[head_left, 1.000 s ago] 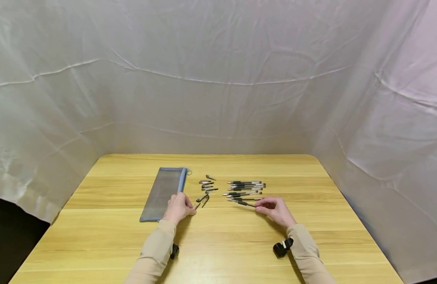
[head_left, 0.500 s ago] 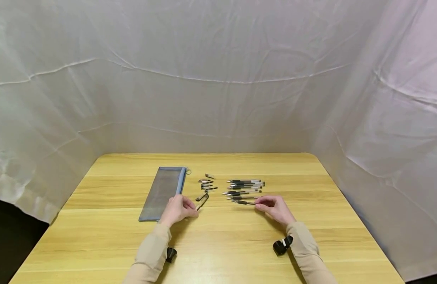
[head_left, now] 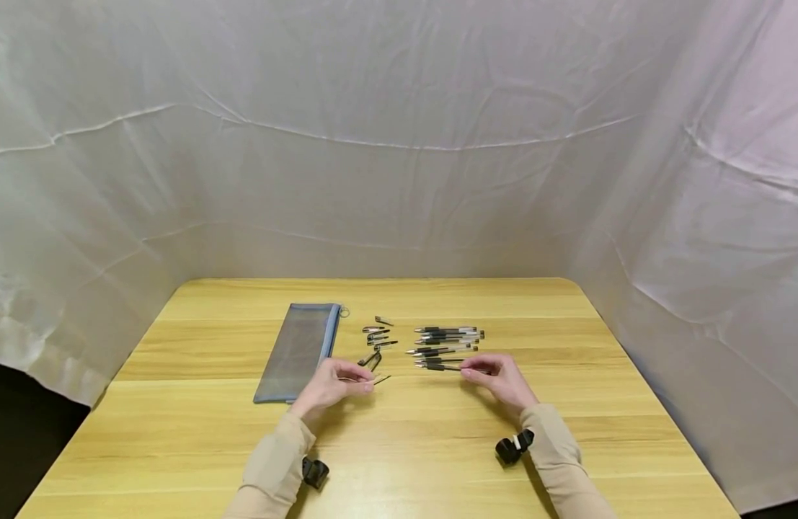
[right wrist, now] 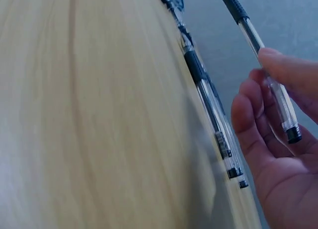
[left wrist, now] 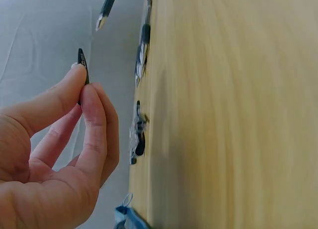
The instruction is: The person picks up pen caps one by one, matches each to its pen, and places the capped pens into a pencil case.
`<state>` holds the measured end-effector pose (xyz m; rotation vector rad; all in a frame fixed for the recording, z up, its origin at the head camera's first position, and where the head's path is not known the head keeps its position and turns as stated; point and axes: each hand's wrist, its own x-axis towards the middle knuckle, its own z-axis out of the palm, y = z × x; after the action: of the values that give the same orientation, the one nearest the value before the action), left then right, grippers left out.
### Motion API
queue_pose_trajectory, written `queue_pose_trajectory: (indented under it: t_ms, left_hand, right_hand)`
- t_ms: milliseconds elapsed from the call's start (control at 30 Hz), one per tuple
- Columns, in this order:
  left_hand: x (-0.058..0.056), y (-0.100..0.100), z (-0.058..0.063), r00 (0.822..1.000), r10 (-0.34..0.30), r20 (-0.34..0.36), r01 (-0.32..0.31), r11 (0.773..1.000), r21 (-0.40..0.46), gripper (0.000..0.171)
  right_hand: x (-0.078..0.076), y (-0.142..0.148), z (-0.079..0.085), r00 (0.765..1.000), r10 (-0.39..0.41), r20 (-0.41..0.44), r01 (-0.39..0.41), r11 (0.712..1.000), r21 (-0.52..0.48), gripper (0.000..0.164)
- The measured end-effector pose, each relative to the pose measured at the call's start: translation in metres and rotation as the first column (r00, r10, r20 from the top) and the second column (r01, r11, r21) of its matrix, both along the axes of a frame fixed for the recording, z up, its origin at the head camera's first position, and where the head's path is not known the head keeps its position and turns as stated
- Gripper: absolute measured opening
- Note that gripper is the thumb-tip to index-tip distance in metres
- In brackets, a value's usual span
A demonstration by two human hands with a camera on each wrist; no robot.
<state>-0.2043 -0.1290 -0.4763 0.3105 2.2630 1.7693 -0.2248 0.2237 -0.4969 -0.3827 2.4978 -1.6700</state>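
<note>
Between thumb and fingertips, my left hand [head_left: 334,389] pinches a small black pen cap [left wrist: 83,62], raised off the table. My right hand [head_left: 505,382] grips an uncapped pen [right wrist: 252,38] near its rear end. That pen has a dark rubber grip and a clear barrel, and its tip points left toward the cap. Cap and pen are apart. Several loose caps [head_left: 375,337] lie just beyond the left hand. A row of several uncapped pens [head_left: 447,337] lies beyond the right hand, tips to the left.
A grey mesh zip pouch [head_left: 295,353] with blue edging lies flat beside the left hand, partly behind it. The wooden table [head_left: 405,447] ends at a pale hanging cloth [head_left: 399,187] around the back and sides.
My left hand has picked up a cap from near the loose ones and brought it right, turning it toward the pen. My right hand, holding the pen, has shifted slightly left and up.
</note>
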Motion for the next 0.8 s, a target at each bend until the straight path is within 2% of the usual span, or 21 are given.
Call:
queue_pose_trajectory:
  t_ms: [100,267,533,800]
  left_hand:
    - [0.002,0.006,0.0,0.999,-0.004,0.033,0.002,0.999,0.052,0.027]
    - [0.004,0.016,-0.001,0.999,-0.03,0.038,0.027,0.996,0.083,0.029]
    - [0.004,0.022,-0.002,0.996,-0.077,0.039,0.073,0.992,0.099,0.03]
    - [0.002,0.023,-0.006,0.997,-0.058,0.045,0.054,0.994,0.09,0.03]
  right_hand:
    - [0.001,-0.003,0.0,1.0,-0.008,0.018,0.009,0.999,-0.051,0.029]
    - [0.002,-0.008,-0.002,1.0,0.018,0.019,-0.016,0.993,-0.121,0.028]
    - [0.003,-0.012,-0.005,0.995,0.087,-0.047,-0.094,0.982,-0.163,0.028]
    - [0.003,-0.014,-0.005,0.995,0.089,-0.039,-0.094,0.985,-0.144,0.028]
